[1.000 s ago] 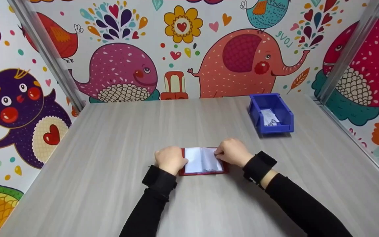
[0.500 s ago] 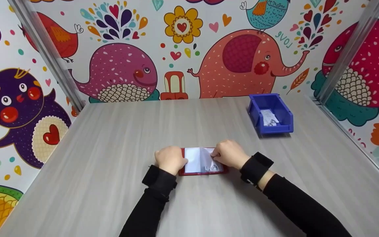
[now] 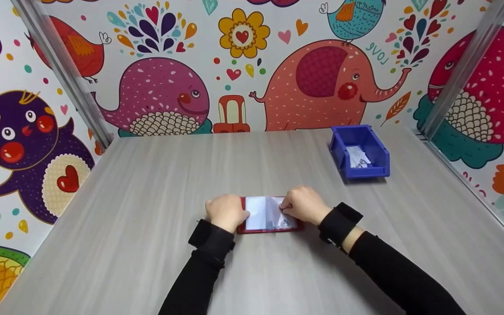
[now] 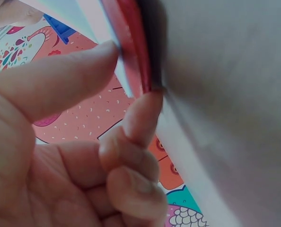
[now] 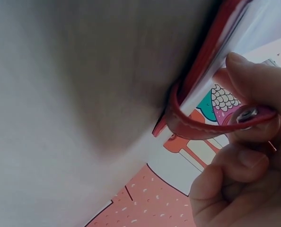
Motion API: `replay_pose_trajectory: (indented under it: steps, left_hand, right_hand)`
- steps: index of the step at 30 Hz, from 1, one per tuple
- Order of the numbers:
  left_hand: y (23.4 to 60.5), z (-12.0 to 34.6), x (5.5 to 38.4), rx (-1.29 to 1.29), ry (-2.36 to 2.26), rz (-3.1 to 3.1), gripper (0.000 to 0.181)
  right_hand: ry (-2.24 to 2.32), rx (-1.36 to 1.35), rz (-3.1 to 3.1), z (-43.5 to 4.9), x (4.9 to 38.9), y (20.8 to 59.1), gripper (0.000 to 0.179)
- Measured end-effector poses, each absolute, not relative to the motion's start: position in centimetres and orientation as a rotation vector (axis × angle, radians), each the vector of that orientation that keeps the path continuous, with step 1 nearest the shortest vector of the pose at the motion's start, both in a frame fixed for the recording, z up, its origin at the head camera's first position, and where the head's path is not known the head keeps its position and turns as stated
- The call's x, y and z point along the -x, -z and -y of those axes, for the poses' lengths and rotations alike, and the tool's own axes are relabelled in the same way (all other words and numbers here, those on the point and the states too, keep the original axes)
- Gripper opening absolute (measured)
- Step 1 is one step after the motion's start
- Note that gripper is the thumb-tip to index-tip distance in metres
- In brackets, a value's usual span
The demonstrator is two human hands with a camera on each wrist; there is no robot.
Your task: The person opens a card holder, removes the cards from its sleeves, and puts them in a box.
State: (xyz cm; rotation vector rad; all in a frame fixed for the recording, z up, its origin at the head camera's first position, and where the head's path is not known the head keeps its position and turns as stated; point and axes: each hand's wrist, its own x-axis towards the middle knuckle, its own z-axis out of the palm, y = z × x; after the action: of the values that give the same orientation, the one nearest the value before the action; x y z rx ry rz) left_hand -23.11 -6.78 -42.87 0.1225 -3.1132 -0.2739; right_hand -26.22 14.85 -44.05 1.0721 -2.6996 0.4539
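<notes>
A small red card holder (image 3: 256,214) lies spread out on the table, with whitish pages inside. At its left edge my left hand (image 3: 227,212) pinches the red cover (image 4: 133,45) between thumb and forefinger. My right hand (image 3: 306,204) is over the right half, thumb and forefinger pinching at a translucent sleeve (image 3: 274,214); I cannot tell whether a card is pinched with it. Through that side shows a small dark drawing (image 3: 285,223). A red strap (image 5: 192,128) with a metal snap (image 5: 247,114) loops out beside the right fingers.
Farther back on the right stands a blue bin (image 3: 381,161) holding white printed cards (image 3: 358,156). Cartoon-patterned walls (image 3: 234,65) with metal posts enclose the pale wood-grain table (image 3: 164,183) at the back and sides.
My right hand has shifted slightly left over the right half, and the drawing there shows more plainly. The left hand keeps its hold in the same spot.
</notes>
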Motion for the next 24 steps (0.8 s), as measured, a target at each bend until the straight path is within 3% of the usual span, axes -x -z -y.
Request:
replay_pose_trajectory:
  steps: [10, 20, 24]
  left_hand:
    - [42.0, 6.1, 22.5, -0.046, 0.253, 2.904, 0.032]
    - [41.8, 3.8, 21.4, 0.277, 0.39, 2.687, 0.039]
    - [42.0, 2.9, 21.1, 0.409, 0.427, 2.595, 0.034]
  right_hand:
    - [-0.444, -1.079, 2.675, -15.0, 26.3, 44.1, 0.012]
    - [-0.441, -1.096, 2.632, -15.0, 26.4, 44.3, 0.011]
    - [-0.457, -1.093, 2.629, -15.0, 26.3, 44.3, 0.01]
